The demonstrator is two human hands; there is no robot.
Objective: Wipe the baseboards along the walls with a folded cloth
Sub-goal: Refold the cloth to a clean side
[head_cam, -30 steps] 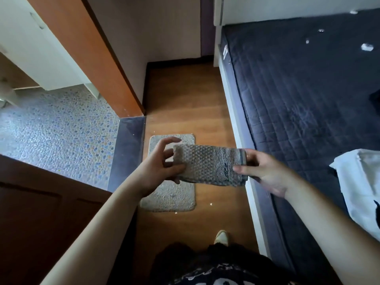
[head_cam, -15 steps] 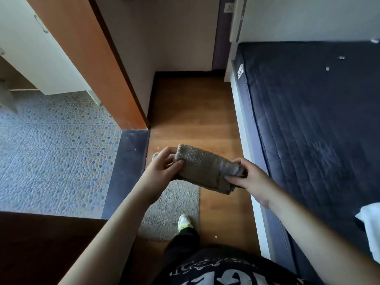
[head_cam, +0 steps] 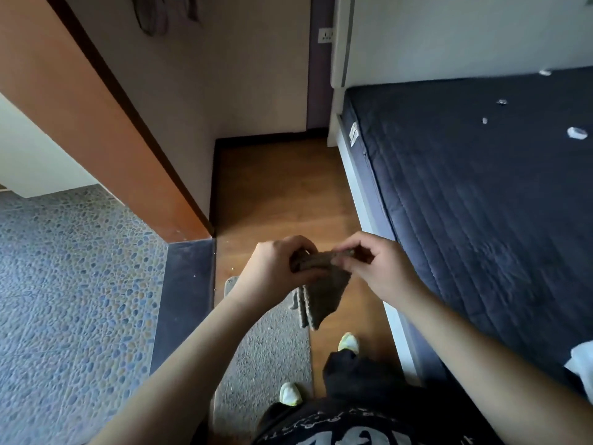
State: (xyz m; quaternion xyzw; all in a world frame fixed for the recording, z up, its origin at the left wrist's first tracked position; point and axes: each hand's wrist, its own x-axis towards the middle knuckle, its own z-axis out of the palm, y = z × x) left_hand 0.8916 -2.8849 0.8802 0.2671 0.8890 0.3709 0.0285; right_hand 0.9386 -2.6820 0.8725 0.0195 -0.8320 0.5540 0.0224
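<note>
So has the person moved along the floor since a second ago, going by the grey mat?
Yes. The person has stepped forward toward the far wall: the grey mat now lies under the feet, and the hands holding the cloth are past its far edge.

Cloth [head_cam: 324, 293] coarse, nubbly; floor [head_cam: 282, 194] smooth wood; mattress [head_cam: 481, 194] quilted fabric.

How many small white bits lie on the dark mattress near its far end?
4 on the mattress: one at the far edge by the wall, one below it, a tiny one, and the largest. More may lie out of view.
</note>
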